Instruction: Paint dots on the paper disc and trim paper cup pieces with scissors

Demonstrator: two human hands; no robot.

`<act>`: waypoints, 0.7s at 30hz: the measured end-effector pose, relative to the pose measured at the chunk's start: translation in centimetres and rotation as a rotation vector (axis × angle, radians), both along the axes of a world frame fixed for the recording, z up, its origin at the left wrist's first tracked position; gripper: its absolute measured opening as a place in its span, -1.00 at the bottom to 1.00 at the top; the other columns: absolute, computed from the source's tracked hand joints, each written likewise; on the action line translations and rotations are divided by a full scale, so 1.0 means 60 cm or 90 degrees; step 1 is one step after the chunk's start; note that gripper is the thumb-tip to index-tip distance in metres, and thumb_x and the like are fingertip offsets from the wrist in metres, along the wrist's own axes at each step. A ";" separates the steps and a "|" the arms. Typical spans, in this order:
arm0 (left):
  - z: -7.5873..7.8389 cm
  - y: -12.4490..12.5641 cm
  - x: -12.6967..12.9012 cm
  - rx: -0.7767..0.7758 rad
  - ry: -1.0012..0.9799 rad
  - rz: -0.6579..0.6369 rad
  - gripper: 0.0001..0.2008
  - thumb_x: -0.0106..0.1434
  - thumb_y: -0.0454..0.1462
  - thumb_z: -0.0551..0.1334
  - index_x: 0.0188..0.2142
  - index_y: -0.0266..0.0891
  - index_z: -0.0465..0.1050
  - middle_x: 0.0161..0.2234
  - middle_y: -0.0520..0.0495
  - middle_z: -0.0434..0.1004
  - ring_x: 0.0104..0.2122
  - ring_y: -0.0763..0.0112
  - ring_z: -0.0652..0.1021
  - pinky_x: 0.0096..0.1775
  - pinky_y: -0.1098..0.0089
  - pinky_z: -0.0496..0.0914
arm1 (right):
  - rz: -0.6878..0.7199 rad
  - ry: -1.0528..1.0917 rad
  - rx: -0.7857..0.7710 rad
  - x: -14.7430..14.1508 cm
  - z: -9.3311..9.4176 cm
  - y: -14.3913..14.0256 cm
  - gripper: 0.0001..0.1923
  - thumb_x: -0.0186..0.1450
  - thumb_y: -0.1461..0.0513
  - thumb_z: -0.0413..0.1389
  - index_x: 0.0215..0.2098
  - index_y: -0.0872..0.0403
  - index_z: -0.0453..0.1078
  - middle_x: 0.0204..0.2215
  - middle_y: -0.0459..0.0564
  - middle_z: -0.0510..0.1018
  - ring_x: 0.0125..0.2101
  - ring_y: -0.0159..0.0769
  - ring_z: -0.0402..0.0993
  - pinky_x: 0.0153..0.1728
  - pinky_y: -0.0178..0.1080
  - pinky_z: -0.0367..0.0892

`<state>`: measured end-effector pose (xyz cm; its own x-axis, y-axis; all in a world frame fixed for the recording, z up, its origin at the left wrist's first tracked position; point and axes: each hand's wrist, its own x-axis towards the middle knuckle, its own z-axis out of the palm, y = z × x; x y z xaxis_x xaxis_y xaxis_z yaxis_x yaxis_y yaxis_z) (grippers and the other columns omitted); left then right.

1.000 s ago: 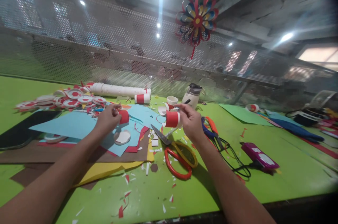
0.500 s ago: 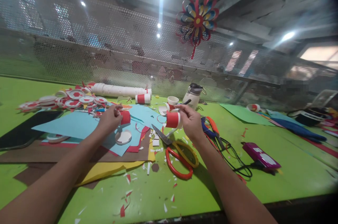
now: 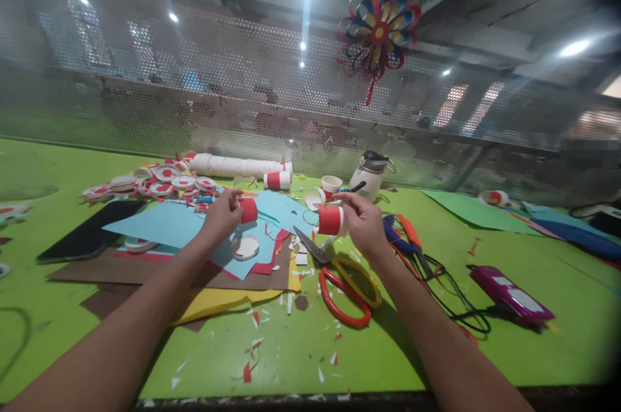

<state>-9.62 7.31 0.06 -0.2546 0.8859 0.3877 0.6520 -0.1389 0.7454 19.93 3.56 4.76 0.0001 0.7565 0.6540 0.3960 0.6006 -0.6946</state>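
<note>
My left hand [image 3: 222,219] is closed, its fingertips pinching a red paper cup piece [image 3: 248,210] above the blue paper sheets [image 3: 169,226]. Between the fingers of my right hand [image 3: 365,223] is a red and white paper cup [image 3: 330,220], tipped on its side. The two red pieces are apart. Just below the cup lies a pair of scissors [image 3: 350,292] with red and yellow handles, blades spread. A round white cup base [image 3: 245,247] rests on the blue paper under my left hand.
Behind my left hand is a pile of red and white discs [image 3: 160,180], with a long stack of white cups [image 3: 233,165] beyond. A dark phone [image 3: 92,231] lies left. Corded pliers-like tools [image 3: 405,237], a purple device [image 3: 512,295] and a bottle [image 3: 369,176] stand right. Paper scraps litter the front.
The view has turned a little to the left, so the table things sit further right. Both hands keep their hold on the red pieces, nearly the same distance apart.
</note>
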 end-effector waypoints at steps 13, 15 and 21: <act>0.002 -0.004 0.001 0.017 -0.047 -0.029 -0.53 -0.05 -0.32 0.13 -0.07 -0.28 0.42 -0.51 0.07 0.36 -0.47 0.35 0.42 -0.40 0.39 0.27 | -0.027 -0.016 -0.002 0.002 -0.009 0.010 -0.71 0.20 0.24 -0.01 -0.26 0.12 0.53 -0.31 0.04 0.65 -0.35 -0.21 0.52 -0.29 -0.19 0.38; 0.002 -0.004 0.001 0.022 -0.058 -0.034 -0.53 -0.05 -0.33 0.14 -0.08 -0.27 0.42 -0.52 0.08 0.35 -0.48 0.35 0.42 -0.40 0.39 0.27 | -0.029 -0.020 -0.001 0.002 -0.009 0.010 -0.72 0.21 0.24 -0.01 -0.26 0.12 0.53 -0.30 0.04 0.65 -0.33 -0.20 0.52 -0.26 -0.18 0.38; 0.001 -0.001 0.002 0.031 -0.115 -0.063 -0.55 -0.06 -0.37 0.15 -0.10 -0.24 0.42 -0.55 0.11 0.32 -0.51 0.39 0.41 -0.42 0.40 0.32 | -0.017 -0.029 -0.010 0.005 -0.015 0.014 -0.72 0.23 0.23 0.00 -0.23 0.11 0.53 -0.29 0.03 0.64 -0.33 -0.20 0.52 -0.29 -0.19 0.38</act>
